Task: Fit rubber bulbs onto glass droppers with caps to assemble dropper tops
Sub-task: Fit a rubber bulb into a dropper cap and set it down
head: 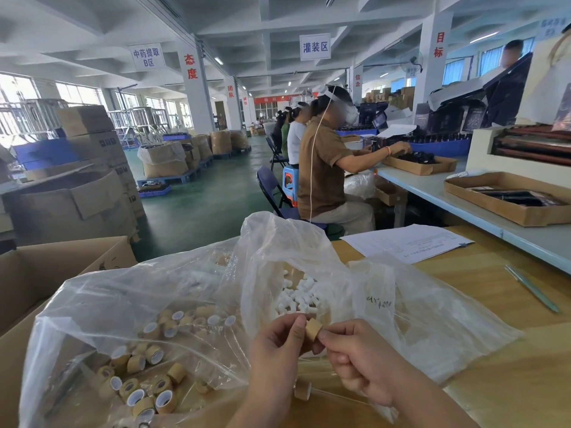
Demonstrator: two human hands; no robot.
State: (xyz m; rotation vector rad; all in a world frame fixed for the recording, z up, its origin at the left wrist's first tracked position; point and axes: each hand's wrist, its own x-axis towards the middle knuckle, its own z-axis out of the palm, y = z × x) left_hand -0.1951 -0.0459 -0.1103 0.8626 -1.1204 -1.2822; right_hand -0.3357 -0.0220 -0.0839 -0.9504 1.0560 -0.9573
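Note:
A tan wooden-look cap (pixel 314 330) is pinched between my left hand (pixel 279 344) and my right hand (pixel 358 356) above the wooden table. A clear plastic bag (pixel 102 307) at the left holds several more tan caps (pixel 145 359) with white liners. Behind my hands a second open bag (pixel 386 291) holds several white rubber bulbs (pixel 298 296). One assembled dropper top (pixel 302 391) with a thin glass tube lies on the table below my hands.
An open cardboard box (pixel 46 273) stands at the left under the bag. Paper sheets (pixel 408 242) and a pen (pixel 533 287) lie on the table at the right. Other workers sit at a long bench (pixel 432 186) ahead, with cartons stacked across the floor.

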